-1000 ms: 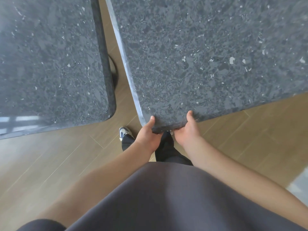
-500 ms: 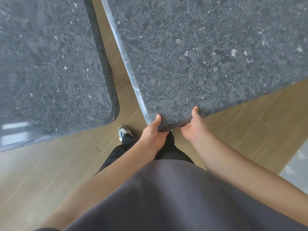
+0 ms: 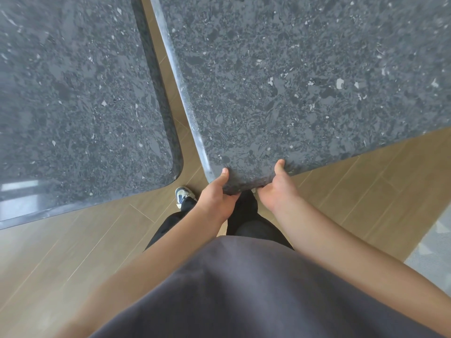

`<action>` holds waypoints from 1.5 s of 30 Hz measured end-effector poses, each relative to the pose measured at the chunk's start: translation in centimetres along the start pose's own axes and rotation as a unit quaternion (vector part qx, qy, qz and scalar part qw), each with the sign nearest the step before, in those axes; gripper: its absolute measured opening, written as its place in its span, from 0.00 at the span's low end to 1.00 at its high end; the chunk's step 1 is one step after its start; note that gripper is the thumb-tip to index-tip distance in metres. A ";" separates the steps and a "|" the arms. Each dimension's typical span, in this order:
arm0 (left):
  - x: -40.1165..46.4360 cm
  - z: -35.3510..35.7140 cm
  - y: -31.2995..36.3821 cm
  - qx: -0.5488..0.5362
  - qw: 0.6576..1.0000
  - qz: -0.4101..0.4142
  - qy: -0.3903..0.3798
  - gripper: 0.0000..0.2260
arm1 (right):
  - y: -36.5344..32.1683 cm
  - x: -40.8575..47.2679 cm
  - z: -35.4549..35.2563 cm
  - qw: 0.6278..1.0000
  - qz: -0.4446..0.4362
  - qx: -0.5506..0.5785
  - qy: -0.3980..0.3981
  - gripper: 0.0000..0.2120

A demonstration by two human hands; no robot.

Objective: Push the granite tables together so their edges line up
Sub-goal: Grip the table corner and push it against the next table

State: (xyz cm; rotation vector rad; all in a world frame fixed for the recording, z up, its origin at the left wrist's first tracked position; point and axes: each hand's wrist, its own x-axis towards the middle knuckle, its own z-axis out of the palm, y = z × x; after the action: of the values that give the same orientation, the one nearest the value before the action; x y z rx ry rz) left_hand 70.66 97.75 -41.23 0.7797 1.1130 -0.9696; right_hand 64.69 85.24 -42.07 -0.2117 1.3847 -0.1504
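Observation:
Two dark speckled granite tables fill the upper view. The left table has its rounded near corner at centre left. The right table lies skewed to it, so the strip of floor between them is narrow at the top and widens toward me. My left hand grips the right table's near left corner, thumb on top. My right hand grips the same table's near edge just to the right, thumb on top; its fingers are hidden under the slab.
Wood-plank floor lies below and between the tables. My left shoe stands under the gap. A pale grey patterned mat shows at the right edge.
The gap between the tables has narrowed, most at the far end, where the two edges have drawn close. Both hands keep their grip on the right table's near corner.

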 end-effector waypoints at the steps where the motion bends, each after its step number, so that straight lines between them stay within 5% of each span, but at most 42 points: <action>1: -0.1 -0.1 0.5 -0.010 1.000 -0.005 0.006 0.09 | 0.4 0.0 0.4 1.000 -0.001 0.006 0.003 0.21; 30: -0.6 -1.7 5.0 -0.017 1.000 0.001 -0.004 0.08 | 3.9 0.5 2.6 0.999 -0.001 -0.005 0.034 0.23; 42: -3.1 -1.1 2.6 -0.022 0.998 0.049 0.045 0.21 | 0.9 -3.2 0.8 0.995 0.077 -0.056 -0.018 0.11; 45: -4.8 -1.7 2.1 -0.056 0.996 0.062 0.032 0.22 | -0.7 -4.6 0.7 0.990 0.098 -0.101 -0.028 0.17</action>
State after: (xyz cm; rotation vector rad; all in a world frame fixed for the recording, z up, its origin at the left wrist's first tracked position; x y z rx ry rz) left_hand 71.35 101.20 -36.97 0.7823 1.1512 -0.7764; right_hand 64.57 85.66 -37.41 -0.2454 1.3566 0.1592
